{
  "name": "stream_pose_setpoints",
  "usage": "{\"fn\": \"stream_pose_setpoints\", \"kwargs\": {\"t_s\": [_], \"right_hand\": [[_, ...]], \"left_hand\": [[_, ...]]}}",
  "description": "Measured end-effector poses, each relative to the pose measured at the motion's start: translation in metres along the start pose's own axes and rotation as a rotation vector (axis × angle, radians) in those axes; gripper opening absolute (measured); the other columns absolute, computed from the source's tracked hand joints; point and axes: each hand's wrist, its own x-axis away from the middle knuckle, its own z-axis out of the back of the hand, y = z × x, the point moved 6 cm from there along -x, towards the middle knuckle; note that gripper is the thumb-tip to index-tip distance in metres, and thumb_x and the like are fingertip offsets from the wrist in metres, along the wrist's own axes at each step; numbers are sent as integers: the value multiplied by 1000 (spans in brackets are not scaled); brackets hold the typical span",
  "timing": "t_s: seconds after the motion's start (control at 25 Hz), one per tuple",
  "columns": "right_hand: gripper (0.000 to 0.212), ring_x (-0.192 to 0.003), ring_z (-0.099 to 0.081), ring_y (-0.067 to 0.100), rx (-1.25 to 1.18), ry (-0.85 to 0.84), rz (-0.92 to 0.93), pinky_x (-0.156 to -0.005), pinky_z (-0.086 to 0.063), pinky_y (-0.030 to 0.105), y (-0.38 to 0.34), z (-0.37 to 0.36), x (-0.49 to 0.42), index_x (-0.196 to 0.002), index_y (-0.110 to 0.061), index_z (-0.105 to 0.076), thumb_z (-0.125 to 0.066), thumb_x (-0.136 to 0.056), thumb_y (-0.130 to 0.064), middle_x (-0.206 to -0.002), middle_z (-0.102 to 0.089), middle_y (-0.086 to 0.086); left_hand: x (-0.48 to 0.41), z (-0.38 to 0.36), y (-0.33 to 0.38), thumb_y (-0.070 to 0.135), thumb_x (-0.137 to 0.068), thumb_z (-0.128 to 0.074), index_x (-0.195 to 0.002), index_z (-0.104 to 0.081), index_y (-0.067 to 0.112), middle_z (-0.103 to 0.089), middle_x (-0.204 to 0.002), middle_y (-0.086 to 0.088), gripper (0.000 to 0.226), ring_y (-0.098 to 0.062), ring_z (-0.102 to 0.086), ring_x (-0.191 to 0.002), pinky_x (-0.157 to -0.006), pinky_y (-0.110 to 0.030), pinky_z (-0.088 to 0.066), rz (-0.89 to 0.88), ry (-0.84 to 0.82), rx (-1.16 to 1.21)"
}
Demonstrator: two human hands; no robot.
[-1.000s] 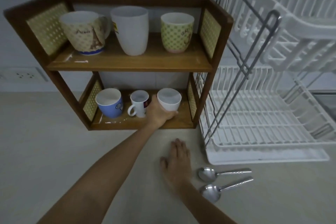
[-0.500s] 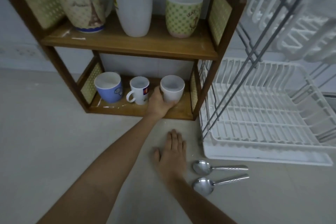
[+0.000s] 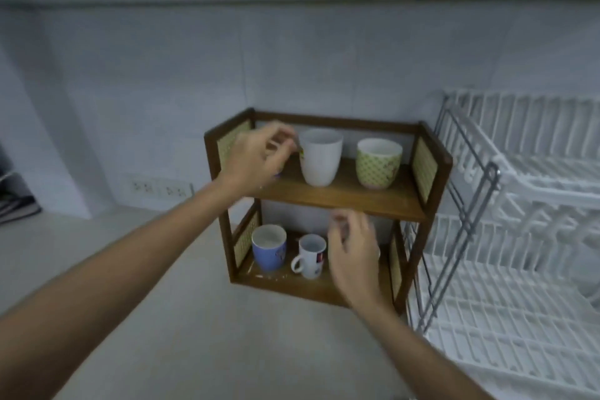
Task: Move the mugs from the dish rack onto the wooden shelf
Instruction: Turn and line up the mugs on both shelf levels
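Observation:
The wooden shelf (image 3: pixel 357 201) stands on the counter against the wall. On its upper board are a tall white cup (image 3: pixel 319 157) and a green patterned cup (image 3: pixel 378 162). My left hand (image 3: pixel 256 159) hovers in front of the board's left end, fingers loosely curled and empty, hiding the patterned mug there. A blue mug (image 3: pixel 269 247) and a small white handled mug (image 3: pixel 311 255) sit on the lower board. My right hand (image 3: pixel 352 256) is raised before the lower right corner, fingers apart, covering the white cup. Both hands are blurred.
The white two-tier dish rack (image 3: pixel 519 237) stands right of the shelf with no mugs showing in it. Wall sockets (image 3: pixel 159 188) sit left of the shelf. A dark object (image 3: pixel 13 201) lies at the far left edge. The pale counter (image 3: pixel 194 318) stretches in front.
My left hand let go of the white cup on the lower board and rose to the upper board. My right hand lifted off the counter. The view pulled back and tilted up; the spoons left the frame.

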Motion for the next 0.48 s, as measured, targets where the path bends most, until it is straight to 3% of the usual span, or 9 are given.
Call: {"fn": "stream_pose_setpoints", "kwargs": {"t_s": [0.08,0.2,0.32,0.4,0.48], "right_hand": [[18,-98,-56,18,77,-3,74,-78,-44,24,-40,0,-66,-106,-21,-62,-56,-89,-23,-101,-59,-3],[42,-115,-51,32,529,-164,55,-94,-43,38,-69,-25,-148,-123,-15,-58,-53,-90,-40,-125,-57,13],[80,-129,-40,36,852,-438,-123,-100,-39,42,-60,-53,-178,-138,-15,-44,-43,-82,-71,-144,-45,14],[80,-127,-44,37,978,-551,-134,-95,-41,43,-51,-66,-181,-131,-20,-51,-37,-79,-79,-140,-50,12],[72,-120,-49,34,953,-601,-130,-87,-44,40,-48,-68,-184,-126,-22,-55,-44,-80,-75,-135,-53,12]], "left_hand": [[-41,9,-23,24,-88,-59,-114,-61,16,-68,-108,-2,27,-14,-63,-101,-87,-26,-50,156,-126,-124],[-57,-16,-59,44,-87,-57,-137,-42,16,-53,-136,-10,59,-28,-53,-119,-97,-36,-46,327,-563,-441],[-49,-36,-85,64,-84,-45,-144,-29,13,-45,-144,-14,80,-32,-49,-124,-100,-40,-45,446,-668,-503],[-45,-42,-101,69,-83,-41,-147,-23,12,-43,-145,-16,88,-33,-49,-124,-96,-39,-44,479,-694,-506],[-45,-42,-109,66,-83,-47,-146,-24,13,-46,-143,-15,85,-32,-51,-122,-94,-38,-46,442,-688,-478]]}}
